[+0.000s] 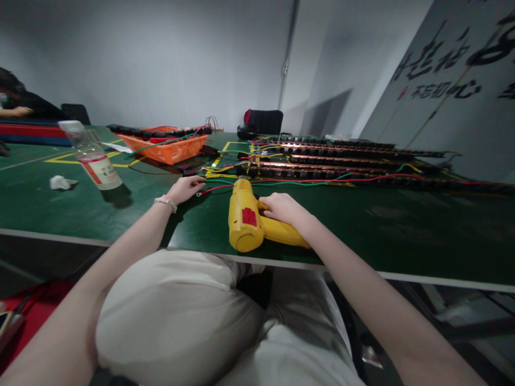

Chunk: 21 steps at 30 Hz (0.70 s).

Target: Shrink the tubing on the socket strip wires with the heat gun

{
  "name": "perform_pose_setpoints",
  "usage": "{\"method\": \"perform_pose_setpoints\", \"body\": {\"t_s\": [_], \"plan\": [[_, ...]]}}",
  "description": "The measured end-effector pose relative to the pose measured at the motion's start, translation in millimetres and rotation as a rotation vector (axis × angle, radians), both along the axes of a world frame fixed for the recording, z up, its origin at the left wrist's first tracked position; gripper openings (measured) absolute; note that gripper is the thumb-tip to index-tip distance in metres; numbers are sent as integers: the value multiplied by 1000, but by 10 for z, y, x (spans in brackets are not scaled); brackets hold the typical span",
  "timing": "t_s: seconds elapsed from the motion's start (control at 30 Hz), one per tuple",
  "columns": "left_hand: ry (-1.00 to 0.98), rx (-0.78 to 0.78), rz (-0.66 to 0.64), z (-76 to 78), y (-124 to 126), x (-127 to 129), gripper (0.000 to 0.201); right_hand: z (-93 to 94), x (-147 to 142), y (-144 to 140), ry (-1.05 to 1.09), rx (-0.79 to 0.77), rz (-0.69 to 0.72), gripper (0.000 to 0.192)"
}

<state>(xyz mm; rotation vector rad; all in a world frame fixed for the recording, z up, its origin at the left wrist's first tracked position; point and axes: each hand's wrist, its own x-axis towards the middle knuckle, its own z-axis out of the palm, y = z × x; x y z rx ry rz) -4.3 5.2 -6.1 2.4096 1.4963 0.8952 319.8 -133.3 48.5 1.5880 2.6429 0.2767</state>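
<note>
A yellow heat gun with a red label lies on the green table, nozzle pointing away from me. My right hand rests on its handle, fingers curled around it. My left hand lies farther left on the table, fingertips pinching the end of a red wire. That wire runs toward a tangle of red, green and yellow wires joined to long dark strips.
An orange basket with wires stands at the back left. A clear plastic bottle stands to the left, with a crumpled tissue beyond it. Another person sits at the far left edge. A black chair stands behind the table.
</note>
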Motion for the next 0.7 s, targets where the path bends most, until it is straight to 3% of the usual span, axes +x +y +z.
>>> {"method": "perform_pose_setpoints", "body": {"t_s": [0.27, 0.4, 0.57, 0.7], "plan": [[54, -156, -128, 175, -241, 185, 55, 12, -18, -14, 3, -11, -2, 19], [102, -159, -187, 205, -305, 281, 47, 17, -21, -16, -3, -12, -11, 19], [145, -43, -55, 192, -229, 217, 36, 10, -20, -1, -8, -17, -20, 20], [206, -43, 71, 182, -190, 157, 35, 14, -40, 5, 4, -20, -19, 20]]}}
